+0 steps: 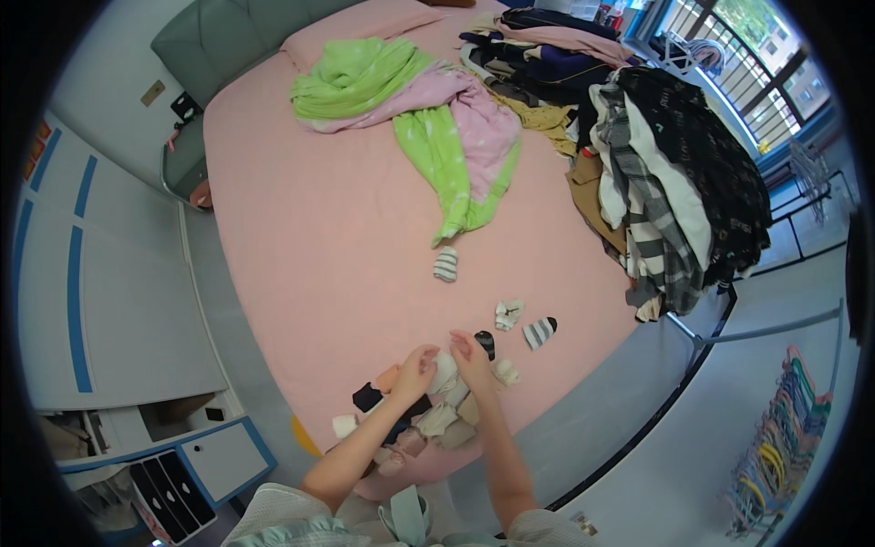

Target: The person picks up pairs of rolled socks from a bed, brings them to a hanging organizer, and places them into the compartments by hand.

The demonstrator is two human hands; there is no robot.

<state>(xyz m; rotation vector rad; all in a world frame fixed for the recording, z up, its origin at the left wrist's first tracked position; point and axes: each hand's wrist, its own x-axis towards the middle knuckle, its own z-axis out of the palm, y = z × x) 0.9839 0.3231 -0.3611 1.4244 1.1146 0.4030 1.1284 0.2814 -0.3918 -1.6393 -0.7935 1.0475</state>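
On the near part of the bed, my left hand (419,361) and my right hand (468,356) face each other with curled fingers. Between them is a white sock (445,372), which both appear to grip by its sides; the exact finger contact is too small to make out. Under my wrists lies a heap of socks (437,419) in beige, pink, grey and dark colours. A black sock (485,344) lies just right of my right hand. Farther out are a white patterned sock (509,314), a striped sock with a dark end (540,333) and another striped sock (445,264).
A green and pink blanket (447,137) is crumpled across the pink bed sheet (301,255). Clothes (674,182) are piled along the bed's right side. Colourful hangers (775,447) hang from a rack at lower right. White cabinets (118,301) stand to the left.
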